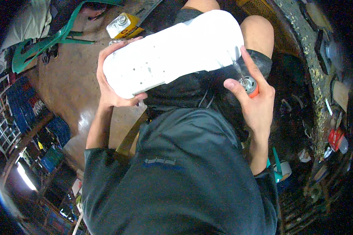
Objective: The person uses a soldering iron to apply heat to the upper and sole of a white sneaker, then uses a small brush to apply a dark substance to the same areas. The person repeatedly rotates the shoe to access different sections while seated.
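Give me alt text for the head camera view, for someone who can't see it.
A person grips one end of a long white piece with the left hand and, with the right hand, holds what looks like a rotary tool, its slim shaft at the other end. A yellow can is on the brown floor beyond.

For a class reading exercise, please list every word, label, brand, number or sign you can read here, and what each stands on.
No text is clear enough to quote.
Yellow can: dark lettering, too small and blurred.
Dark shirt: grey-and-blue mark, too blurred.
White piece: small dark specks, no readable text.
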Demonstrator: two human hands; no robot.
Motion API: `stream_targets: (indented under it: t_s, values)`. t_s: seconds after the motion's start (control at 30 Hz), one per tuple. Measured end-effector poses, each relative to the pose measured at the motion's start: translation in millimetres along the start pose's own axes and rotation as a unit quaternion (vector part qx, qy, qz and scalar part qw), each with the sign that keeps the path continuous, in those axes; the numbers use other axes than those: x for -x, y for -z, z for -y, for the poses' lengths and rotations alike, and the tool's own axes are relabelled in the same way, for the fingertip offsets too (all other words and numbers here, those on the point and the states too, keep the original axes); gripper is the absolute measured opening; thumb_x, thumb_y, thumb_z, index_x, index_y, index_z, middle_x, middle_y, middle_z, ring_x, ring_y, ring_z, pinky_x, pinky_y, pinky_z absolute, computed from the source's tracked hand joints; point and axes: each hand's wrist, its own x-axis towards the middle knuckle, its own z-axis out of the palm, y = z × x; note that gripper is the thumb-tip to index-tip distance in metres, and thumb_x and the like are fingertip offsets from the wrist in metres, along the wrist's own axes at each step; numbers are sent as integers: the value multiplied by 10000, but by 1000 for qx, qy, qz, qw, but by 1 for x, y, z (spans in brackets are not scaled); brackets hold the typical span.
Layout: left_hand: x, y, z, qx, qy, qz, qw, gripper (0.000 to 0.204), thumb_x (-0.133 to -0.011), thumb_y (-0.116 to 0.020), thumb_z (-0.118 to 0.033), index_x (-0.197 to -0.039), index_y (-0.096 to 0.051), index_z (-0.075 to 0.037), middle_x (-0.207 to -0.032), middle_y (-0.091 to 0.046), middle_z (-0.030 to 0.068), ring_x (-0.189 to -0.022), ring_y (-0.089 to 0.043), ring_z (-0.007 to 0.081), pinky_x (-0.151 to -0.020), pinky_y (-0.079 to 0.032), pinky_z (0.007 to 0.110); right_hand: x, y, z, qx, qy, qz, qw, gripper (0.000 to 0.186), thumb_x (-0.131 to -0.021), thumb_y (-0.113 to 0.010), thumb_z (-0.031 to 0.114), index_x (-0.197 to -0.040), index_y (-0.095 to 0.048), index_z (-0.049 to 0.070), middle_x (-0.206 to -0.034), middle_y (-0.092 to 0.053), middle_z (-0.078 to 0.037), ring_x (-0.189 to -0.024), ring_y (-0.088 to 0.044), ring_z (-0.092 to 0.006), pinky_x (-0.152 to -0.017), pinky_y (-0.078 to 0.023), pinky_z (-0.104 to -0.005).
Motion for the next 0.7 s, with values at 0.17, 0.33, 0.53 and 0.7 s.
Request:
stream_targets:
  t_s: [0.17, 0.33, 0.53, 0.7]
  values:
    - [-18, 19, 23, 57, 2, 52, 997, 1213, -622, -1049, -443, -1537, -409, 32, -1510, -608, 324, -1422, -604, 393, -1223, -444, 529, 5, -3, 16, 85, -66, 83, 991, 755, -875, -922, 239, -1567, -627, 173, -1377, -758, -195, -1242, -726, -190, -1092, -532, -368]
    - [-22, 10, 13, 27, 60, -34, 997, 1295, -625, -1041, -528, -1591, -392, 40, -1525, -605, 286, -1433, -587, 355, -1213, -455, 507, 1, -8, 25, 203, -118, 86, 968, 775, -865, -916, 420, -1566, -626, 265, -1260, -773, -255, -1210, -765, -326, -1030, -569, -416]
    - [-7, -45, 16, 86, 32, -278, 956, 945, -924, -719, -649, -1509, -512, 64, -1442, -630, 215, -1341, -627, 309, -1157, -498, 466, -1, -9, 33, 222, -110, 118, 962, 762, -869, -905, 464, -1560, -630, 295, -1167, -791, -264, -1130, -787, -372, -983, -586, -424]
    - [-68, -5, 42, 265, 21, -241, 933, 777, -1072, -378, -596, -1414, -579, 72, -1289, -692, 228, -1214, -668, 342, -1141, -468, 476, 6, -7, 38, 218, -91, 76, 969, 757, -865, -921, 426, -1553, -641, 279, -1130, -805, -253, -1033, -818, -286, -942, -601, -408]
